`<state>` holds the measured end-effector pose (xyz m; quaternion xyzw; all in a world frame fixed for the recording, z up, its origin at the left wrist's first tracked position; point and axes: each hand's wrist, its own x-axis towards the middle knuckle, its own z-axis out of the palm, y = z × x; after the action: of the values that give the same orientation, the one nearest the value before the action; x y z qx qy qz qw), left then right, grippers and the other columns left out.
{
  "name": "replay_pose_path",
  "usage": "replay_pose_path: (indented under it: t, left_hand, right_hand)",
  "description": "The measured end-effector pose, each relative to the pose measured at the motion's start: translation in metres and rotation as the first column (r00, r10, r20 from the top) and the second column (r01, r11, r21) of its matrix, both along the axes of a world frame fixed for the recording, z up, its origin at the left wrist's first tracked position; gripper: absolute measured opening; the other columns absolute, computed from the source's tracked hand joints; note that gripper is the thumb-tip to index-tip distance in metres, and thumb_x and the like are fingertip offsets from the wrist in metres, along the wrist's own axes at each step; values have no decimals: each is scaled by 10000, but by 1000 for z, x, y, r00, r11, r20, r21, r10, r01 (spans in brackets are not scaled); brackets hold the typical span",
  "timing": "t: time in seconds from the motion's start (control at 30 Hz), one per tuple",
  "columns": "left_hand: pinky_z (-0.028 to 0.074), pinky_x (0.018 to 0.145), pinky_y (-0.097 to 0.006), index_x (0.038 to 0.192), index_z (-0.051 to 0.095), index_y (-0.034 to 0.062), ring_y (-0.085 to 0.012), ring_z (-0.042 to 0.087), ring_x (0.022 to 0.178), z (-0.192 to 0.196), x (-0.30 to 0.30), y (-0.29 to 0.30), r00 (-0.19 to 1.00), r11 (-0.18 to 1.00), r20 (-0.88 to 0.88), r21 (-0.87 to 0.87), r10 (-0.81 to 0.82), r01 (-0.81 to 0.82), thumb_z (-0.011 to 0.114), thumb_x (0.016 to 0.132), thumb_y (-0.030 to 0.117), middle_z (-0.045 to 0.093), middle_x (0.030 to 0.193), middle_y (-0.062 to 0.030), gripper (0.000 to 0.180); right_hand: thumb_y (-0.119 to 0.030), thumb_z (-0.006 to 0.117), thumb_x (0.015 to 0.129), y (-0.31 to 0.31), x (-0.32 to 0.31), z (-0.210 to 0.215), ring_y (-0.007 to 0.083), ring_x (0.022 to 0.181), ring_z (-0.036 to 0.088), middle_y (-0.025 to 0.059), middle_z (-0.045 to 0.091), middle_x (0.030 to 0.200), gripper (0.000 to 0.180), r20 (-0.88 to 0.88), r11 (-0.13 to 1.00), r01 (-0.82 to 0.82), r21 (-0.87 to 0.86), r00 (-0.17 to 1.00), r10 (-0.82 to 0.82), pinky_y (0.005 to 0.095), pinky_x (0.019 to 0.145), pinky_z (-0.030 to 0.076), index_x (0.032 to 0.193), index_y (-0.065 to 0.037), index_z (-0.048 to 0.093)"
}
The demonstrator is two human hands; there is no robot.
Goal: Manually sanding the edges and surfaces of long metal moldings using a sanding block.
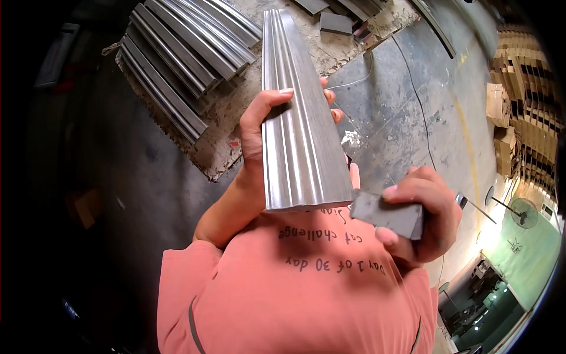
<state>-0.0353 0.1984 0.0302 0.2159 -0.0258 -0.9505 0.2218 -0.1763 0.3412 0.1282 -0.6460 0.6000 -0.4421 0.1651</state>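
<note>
My left hand is wrapped round a long, silvery metal moulding with lengthwise ridges, its thumb on the ridged face and fingertips showing past the opposite edge. The moulding is held up in front of my chest, one end toward me and the other toward the bench. In my right hand a flat grey rectangular pad, which looks like a sanding pad, is pinched between thumb and fingers. The pad's corner is beside the near right corner of the moulding; whether they touch I cannot tell.
Several similar metal mouldings lie stacked on a worn, rough-edged bench top. A grey block rests near its far edge. On the right a dark cable crosses the concrete floor, with cardboard boxes and a fan beyond.
</note>
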Motion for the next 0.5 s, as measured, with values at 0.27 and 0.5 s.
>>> replay_pose_path:
  t: [0.27, 0.5]
  left_hand:
    - [594, 683, -518, 1308, 415, -17, -245, 536, 1000, 12, -5, 0, 994, 996, -99, 83, 42, -34, 528, 846, 359, 512, 1086, -115, 606]
    - [600, 696, -469, 1320, 389, -36, -252, 536, 1008, 5, -5, 0, 987, 995, -141, 78, 77, -66, 519, 857, 314, 510, 1113, -134, 595]
  right_hand:
    - [-226, 905, 641, 15, -12, -14, 212, 662, 589, 135, 681, 850, 562, 215, 989, 80, -123, 975, -52, 304, 580, 466, 1044, 40, 617]
    - [-228, 903, 656, 3, 5, -14, 205, 673, 611, 110, 662, 823, 541, 244, 987, 107, -117, 967, -76, 305, 608, 482, 1035, 30, 615]
